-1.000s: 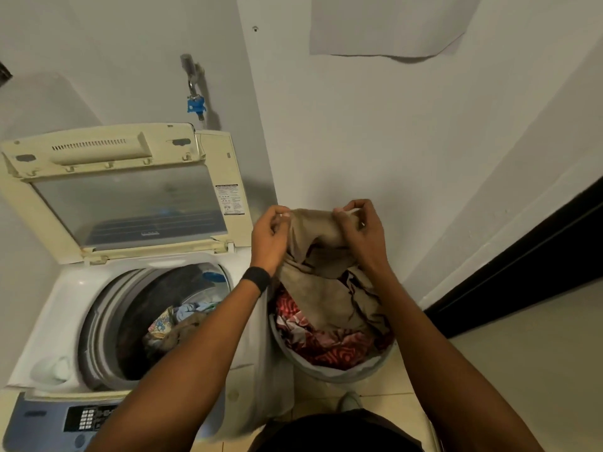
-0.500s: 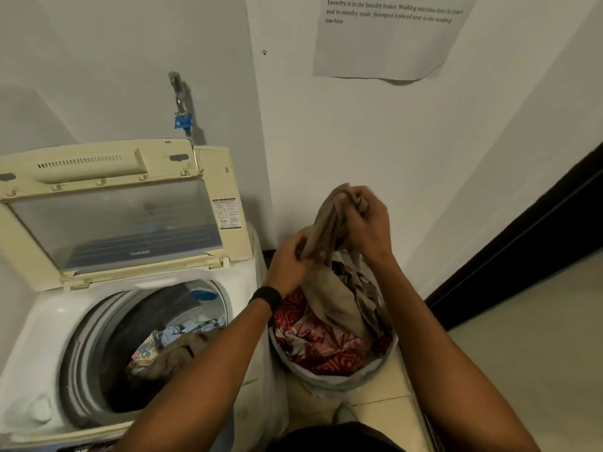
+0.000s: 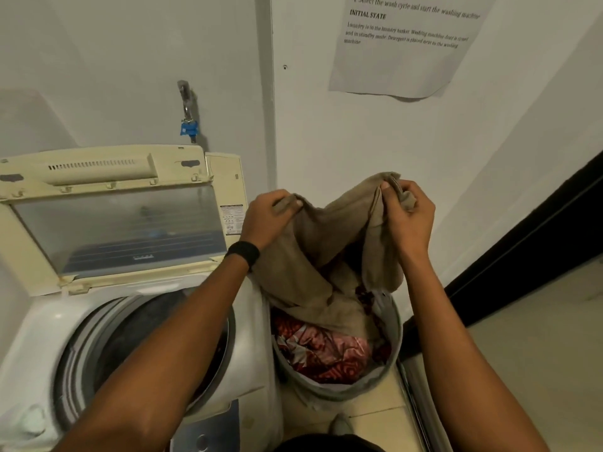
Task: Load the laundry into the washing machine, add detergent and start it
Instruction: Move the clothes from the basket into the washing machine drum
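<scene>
Cloth (image 3: 326, 243) now spread wide between both hands above the basket (image 3: 342, 391), not yet in the washer (image 3: 42, 337).
The washer stands with its lid (image 3: 114, 223) up and its drum open. The basket sits on the floor against the washer's right side, with red laundry (image 3: 326, 353) left inside. Half a second ago the cloth was bunched between close hands; now it is pulled apart and raised, its tail trailing into the basket's far side. The left hand (image 3: 264, 220) and right hand (image 3: 408, 220) each pinch a top edge with curled fingers. Loading looks about midway, with detergent and start still to do.
</scene>
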